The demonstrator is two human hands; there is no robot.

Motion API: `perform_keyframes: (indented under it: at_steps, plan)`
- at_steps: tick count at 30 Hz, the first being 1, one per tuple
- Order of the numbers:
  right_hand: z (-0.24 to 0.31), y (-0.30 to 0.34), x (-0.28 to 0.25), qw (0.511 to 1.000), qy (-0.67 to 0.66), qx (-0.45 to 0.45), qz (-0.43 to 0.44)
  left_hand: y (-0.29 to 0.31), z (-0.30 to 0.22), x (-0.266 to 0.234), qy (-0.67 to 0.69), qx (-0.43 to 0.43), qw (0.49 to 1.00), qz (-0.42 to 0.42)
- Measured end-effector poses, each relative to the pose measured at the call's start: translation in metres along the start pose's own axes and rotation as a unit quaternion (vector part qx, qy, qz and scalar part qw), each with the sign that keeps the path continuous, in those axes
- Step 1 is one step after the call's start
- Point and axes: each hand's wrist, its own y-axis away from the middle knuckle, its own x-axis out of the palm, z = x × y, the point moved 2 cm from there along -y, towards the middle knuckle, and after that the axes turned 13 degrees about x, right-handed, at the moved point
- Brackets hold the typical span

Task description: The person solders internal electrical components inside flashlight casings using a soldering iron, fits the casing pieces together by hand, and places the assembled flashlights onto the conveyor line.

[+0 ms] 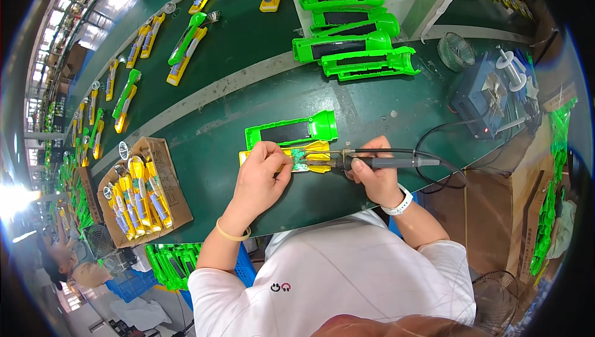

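A yellow flashlight housing half (318, 147) lies on the green bench, with a small green circuit board (300, 160) showing in it. My right hand (377, 179) is closed round a grey and black soldering iron (396, 162), its tip end over the board. My left hand (263, 173) pinches at the board's left side, fingers closed; what they hold is too small to make out. Just beyond both hands lies a bright green housing half (291, 131) with a dark panel.
Several green housings (370, 63) are stacked at the back. A soldering station (480, 105) with a solder reel (512, 70) stands right, its cable looping beside my right hand. A cardboard box (170, 182) of yellow assemblies stands left. Yellow and green units (186, 55) line the far belt.
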Motion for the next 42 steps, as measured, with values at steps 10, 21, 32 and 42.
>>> perform_keyframes:
  at_steps: [10, 21, 32, 42]
  plan:
    - [0.009, 0.001, -0.003, 0.999, -0.046, -0.017, -0.008, -0.001, -0.003, -0.001, -0.003, -0.008, 1.000, 0.024]
    - [0.010, 0.002, -0.007, 0.994, -0.105, 0.013, -0.003, 0.014, -0.029, -0.033, 0.036, -0.063, 0.997, -0.014]
    - [0.007, 0.003, -0.015, 0.994, -0.107, 0.005, -0.020, 0.005, -0.003, -0.004, -0.095, 0.200, 0.975, -0.030]
    - [0.002, 0.001, -0.015, 1.000, -0.020, -0.002, -0.015, -0.004, -0.009, -0.006, -0.146, 0.217, 0.964, 0.053]
